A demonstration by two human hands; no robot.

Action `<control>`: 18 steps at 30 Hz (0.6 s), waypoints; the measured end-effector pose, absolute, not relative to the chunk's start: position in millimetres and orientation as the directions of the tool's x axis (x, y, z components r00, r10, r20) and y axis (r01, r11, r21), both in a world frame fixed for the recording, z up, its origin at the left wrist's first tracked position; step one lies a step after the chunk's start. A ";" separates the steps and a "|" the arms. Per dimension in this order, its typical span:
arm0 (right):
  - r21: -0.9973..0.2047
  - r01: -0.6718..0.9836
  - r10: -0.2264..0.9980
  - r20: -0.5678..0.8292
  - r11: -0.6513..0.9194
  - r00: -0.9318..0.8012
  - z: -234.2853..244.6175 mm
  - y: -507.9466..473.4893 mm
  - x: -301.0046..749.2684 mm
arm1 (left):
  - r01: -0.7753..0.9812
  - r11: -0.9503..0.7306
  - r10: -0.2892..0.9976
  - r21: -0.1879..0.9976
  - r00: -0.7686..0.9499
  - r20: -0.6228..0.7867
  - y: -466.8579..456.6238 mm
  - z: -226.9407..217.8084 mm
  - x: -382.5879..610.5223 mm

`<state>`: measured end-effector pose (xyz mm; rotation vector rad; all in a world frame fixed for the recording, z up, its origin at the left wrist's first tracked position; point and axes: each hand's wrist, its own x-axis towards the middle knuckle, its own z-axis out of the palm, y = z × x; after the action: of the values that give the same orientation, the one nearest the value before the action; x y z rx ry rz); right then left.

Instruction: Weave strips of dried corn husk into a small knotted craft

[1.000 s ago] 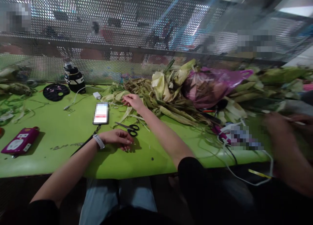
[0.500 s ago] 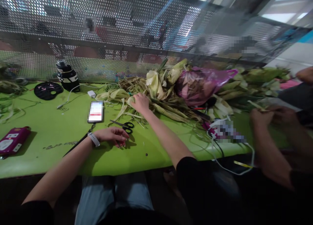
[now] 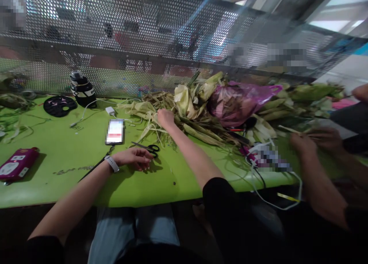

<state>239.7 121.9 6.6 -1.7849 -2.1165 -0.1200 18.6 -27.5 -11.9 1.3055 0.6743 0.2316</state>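
Note:
My left hand [image 3: 135,159] hangs just above the green table with its fingers loosely bent and apart, holding nothing that I can see. Beside its fingertips lie black-handled scissors [image 3: 148,146]. My right hand [image 3: 165,118] is closed on pale dried corn husk [image 3: 143,110] at the left end of the pile; its fingertips are hidden among the leaves. More husks [image 3: 184,99] heap up behind and to the right of it. Thin torn strips [image 3: 148,132] lie between the hand and the scissors.
A lit phone [image 3: 114,132] with a strap, a white charger [image 3: 109,110], a black bottle [image 3: 82,89] and a magenta case [image 3: 18,163] lie leftward. A pink plastic bag [image 3: 230,103] sits in the pile. At right, a co-worker's hands [image 3: 304,143] hold a pale strip.
My right hand has gone from spread over the husks to closed among them. My left hand stays nearly still. The co-worker's strip has shifted left, and the view has moved slightly.

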 end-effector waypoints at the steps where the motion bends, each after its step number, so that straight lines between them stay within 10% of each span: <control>1: -0.191 0.966 0.936 0.338 0.172 -0.100 8.9 122.8 243.9 | 0.184 0.268 0.554 0.946 0.773 -0.307 -26.7 -10.9 18.4; 9: -0.643 0.745 0.899 0.412 0.175 0.144 12.5 109.3 273.2 | -0.048 0.208 0.891 0.977 0.422 -0.169 -15.4 -5.8 16.3; 18: -0.672 0.687 0.880 0.464 0.276 0.101 0.4 68.9 274.9 | -0.095 0.189 0.970 0.977 0.173 -0.171 27.6 22.1 41.7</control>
<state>274.9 68.9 0.4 -1.4657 -1.6386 0.2678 41.7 27.6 22.1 1.0701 1.0896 1.0084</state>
